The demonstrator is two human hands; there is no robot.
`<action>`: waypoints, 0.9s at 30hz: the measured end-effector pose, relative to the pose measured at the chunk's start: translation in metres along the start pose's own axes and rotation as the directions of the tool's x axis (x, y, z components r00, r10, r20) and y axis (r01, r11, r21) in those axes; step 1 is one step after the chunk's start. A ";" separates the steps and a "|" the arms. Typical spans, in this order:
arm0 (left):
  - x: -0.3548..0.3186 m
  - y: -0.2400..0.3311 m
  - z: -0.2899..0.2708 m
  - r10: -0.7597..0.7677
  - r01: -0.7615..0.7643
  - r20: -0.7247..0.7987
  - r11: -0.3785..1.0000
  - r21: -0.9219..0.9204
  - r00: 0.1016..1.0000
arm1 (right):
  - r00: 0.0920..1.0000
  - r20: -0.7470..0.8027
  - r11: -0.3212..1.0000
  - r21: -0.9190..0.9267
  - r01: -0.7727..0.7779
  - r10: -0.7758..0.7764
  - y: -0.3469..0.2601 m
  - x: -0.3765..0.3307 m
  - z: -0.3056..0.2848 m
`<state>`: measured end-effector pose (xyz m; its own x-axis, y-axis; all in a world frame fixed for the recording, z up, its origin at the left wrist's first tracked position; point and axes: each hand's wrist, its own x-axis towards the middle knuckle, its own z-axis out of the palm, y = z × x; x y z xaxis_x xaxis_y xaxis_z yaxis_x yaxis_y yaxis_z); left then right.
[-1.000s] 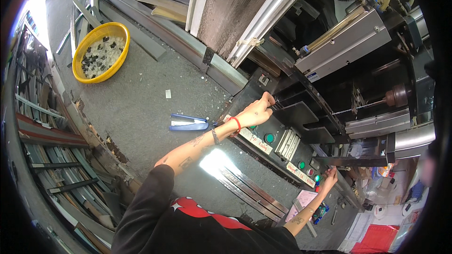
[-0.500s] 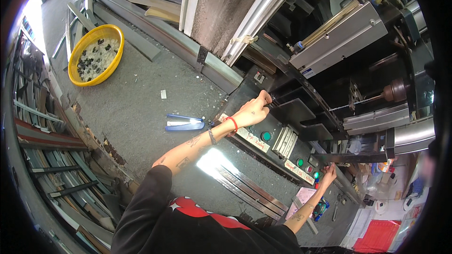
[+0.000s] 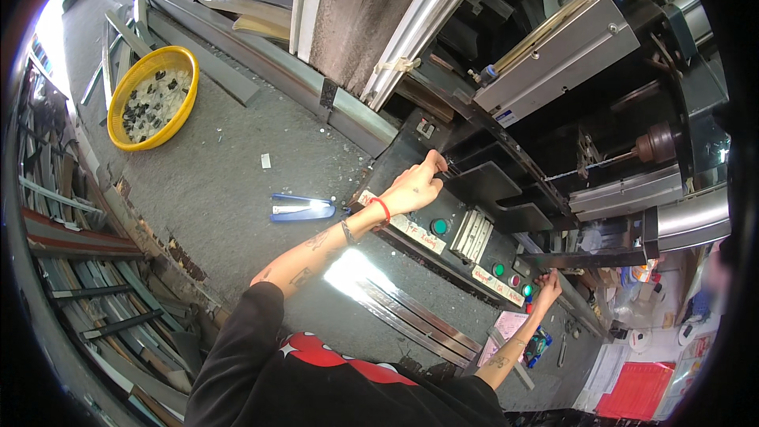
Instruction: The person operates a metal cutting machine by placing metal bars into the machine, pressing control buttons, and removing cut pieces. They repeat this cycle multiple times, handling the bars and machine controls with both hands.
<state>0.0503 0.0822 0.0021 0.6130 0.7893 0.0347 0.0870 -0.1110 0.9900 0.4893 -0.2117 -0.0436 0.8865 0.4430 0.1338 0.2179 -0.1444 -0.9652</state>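
Note:
My left hand [image 3: 416,187], with a red cord on the wrist, reaches onto the machine's black bed. Its fingers are curled together beside a dark plate [image 3: 484,179]; whatever they grip is hidden. My right hand [image 3: 547,291] is at the bed's far right end, close to a green push button [image 3: 527,290]. Its fingers are bent and drawn together, and I cannot make out what is in them. Between the hands are another green button [image 3: 439,227], a ribbed metal block [image 3: 471,236] and a red button [image 3: 515,280].
A blue stapler [image 3: 302,207] lies on the grey bench left of my forearm. Shiny metal strips [image 3: 395,308] lie in front of me. A yellow basket [image 3: 188,115] of small pieces stands at far left. Above the bed are a silver cylinder [image 3: 557,59] and a drill bit [image 3: 605,163].
The whole view has shifted slightly, so the scene sits a little further left. Both hands keep nearly the same places on the machine, with the right fingers slightly more bent.

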 end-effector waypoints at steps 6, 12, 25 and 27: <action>-0.001 0.006 -0.001 0.029 -0.027 -0.038 0.999 0.043 0.999 | 1.000 0.025 1.000 0.004 -0.016 0.016 -0.007 -0.003 0.002; -0.052 0.005 -0.003 0.432 -0.305 0.029 0.587 0.750 0.901 | 0.992 -0.121 0.991 0.134 -0.002 0.018 -0.014 -0.019 0.002; -0.094 -0.022 -0.014 0.519 -0.450 0.340 0.098 0.888 0.784 | 0.983 -0.148 0.993 0.022 0.117 -0.112 -0.062 -0.092 -0.004; -0.098 -0.024 -0.010 0.509 -0.409 0.318 0.076 0.909 0.800 | 0.978 -0.066 0.980 -0.028 0.195 -0.196 -0.080 -0.111 0.010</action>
<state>-0.0196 0.0139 -0.0233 0.7842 0.3835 0.4879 0.4700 -0.8804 -0.0634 0.3692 -0.2403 0.0165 0.8515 0.4035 0.3349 0.3977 -0.0807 -0.9140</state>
